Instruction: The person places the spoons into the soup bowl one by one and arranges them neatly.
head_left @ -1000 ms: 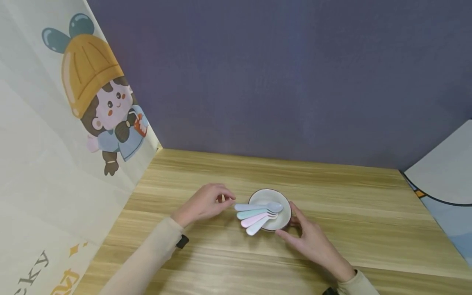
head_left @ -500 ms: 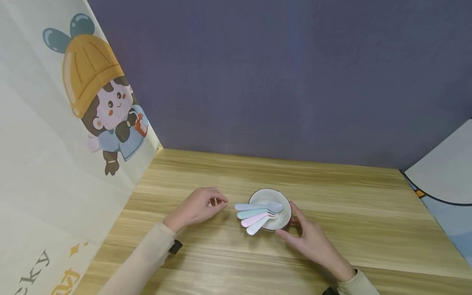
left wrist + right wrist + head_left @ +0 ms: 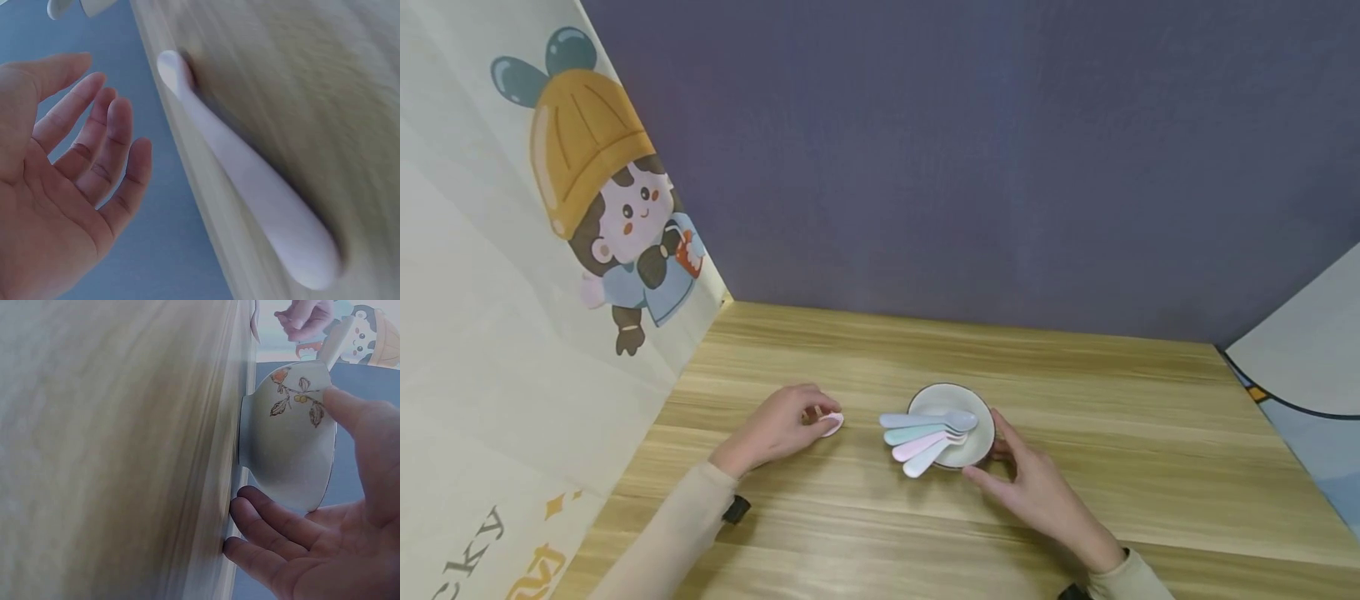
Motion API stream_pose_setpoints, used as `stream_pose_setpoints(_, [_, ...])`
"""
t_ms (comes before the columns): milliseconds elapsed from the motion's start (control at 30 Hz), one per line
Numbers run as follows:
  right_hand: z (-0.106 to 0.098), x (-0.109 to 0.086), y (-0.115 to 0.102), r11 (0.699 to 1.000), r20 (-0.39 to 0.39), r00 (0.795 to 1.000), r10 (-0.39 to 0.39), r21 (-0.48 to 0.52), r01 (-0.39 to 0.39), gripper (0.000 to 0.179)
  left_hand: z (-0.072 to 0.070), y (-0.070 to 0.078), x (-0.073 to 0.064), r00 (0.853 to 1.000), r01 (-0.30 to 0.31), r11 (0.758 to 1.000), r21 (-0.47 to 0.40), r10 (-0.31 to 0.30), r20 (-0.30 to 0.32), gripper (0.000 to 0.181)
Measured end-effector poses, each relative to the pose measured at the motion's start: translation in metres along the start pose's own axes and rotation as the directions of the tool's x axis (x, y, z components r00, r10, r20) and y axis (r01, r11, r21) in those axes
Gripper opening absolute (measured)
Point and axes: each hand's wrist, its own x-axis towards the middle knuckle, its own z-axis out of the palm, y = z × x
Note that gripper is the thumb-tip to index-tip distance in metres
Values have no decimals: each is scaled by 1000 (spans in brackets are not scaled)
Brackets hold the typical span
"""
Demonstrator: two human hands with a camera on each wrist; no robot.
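My right hand (image 3: 1037, 492) holds a white bowl (image 3: 942, 397) with a dark rim, thumb on the near side and index finger round the right side. In the right wrist view the bowl (image 3: 284, 444) stands on the table, a painted leaf sprig on its wall. Several pastel spoons (image 3: 917, 447) lie fanned across it, handles jutting left over the rim. My left hand (image 3: 782, 425) hovers left of them, over a pale pink spoon (image 3: 832, 425) it mostly hides. In the left wrist view this spoon (image 3: 244, 172) lies on the wood, apart from the loosely bent fingers (image 3: 119, 128).
The wooden table (image 3: 1120, 417) runs back to a dark blue wall panel (image 3: 925, 167). A pale wall with a cartoon figure (image 3: 617, 200) borders it on the left, and another printed panel (image 3: 1315, 367) on the right.
My left hand has moved left and slightly toward me, away from the fanned spoons, and now overlaps the pale pink spoon. My right hand and the bowl have stayed in place.
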Motion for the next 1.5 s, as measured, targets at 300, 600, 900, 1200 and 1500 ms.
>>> stream_pose_setpoints(300, [-1,-1,-2,1000,11,1000,20,6,-20,101,1,-17,-10,1000,-3,1000,20,3,-30,24])
stream_pose_setpoints(600, [-1,0,-1,1000,6,1000,20,3,-20,101,-4,-24,-16,999,28,999,27,-27,-23,23])
stream_pose_setpoints(900, [-1,-1,-1,1000,10,999,31,5,-31,101,-3,-31,-23,999,46,998,35,-45,-18,17])
stream_pose_setpoints(1200, [-1,-1,0,1000,6,1000,23,-6,-23,101,-5,-35,-28,999,48,998,41,-48,-8,14])
stream_pose_setpoints(1500, [1,0,2,1000,-2,1000,11,-7,-11,101,-7,-43,-34,997,72,996,56,-73,16,10])
